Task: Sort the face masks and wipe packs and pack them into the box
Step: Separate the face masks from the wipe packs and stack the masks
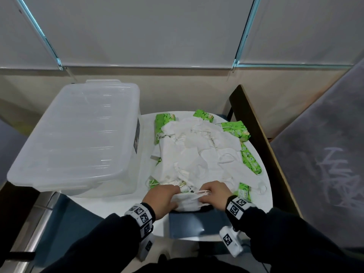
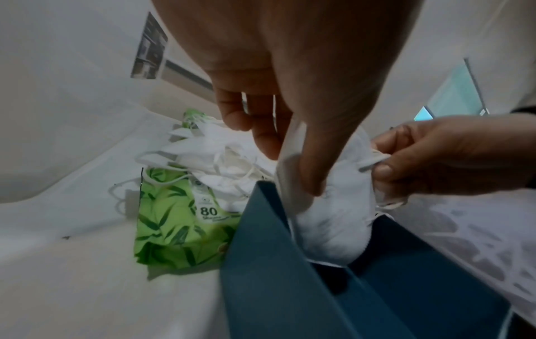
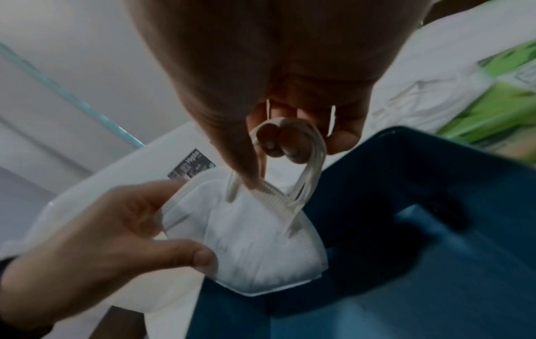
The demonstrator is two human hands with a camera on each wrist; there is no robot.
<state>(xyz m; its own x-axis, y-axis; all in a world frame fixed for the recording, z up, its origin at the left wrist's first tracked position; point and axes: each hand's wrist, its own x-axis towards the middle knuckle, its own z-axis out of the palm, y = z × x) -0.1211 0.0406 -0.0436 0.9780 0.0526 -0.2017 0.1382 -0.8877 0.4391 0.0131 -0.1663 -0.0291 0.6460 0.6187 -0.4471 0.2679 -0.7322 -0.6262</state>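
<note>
A stack of folded white face masks (image 1: 187, 201) hangs over the open blue box (image 1: 197, 223) at the table's near edge. My left hand (image 1: 163, 198) pinches its left side between thumb and fingers. My right hand (image 1: 214, 194) hooks the ear loops (image 3: 307, 174) with curled fingers. The same stack (image 2: 327, 220) (image 3: 255, 243) shows in both wrist views, above the blue box (image 2: 290, 286) (image 3: 406, 229). A loose heap of white masks (image 1: 195, 152) covers the table, with green wipe packs (image 1: 236, 131) (image 2: 174, 224) poking out around it.
A large clear plastic storage bin (image 1: 78, 138) with its lid on fills the left of the round white table (image 1: 262, 200). A dark wooden chair back (image 1: 256, 134) stands at the right. A glass partition runs behind.
</note>
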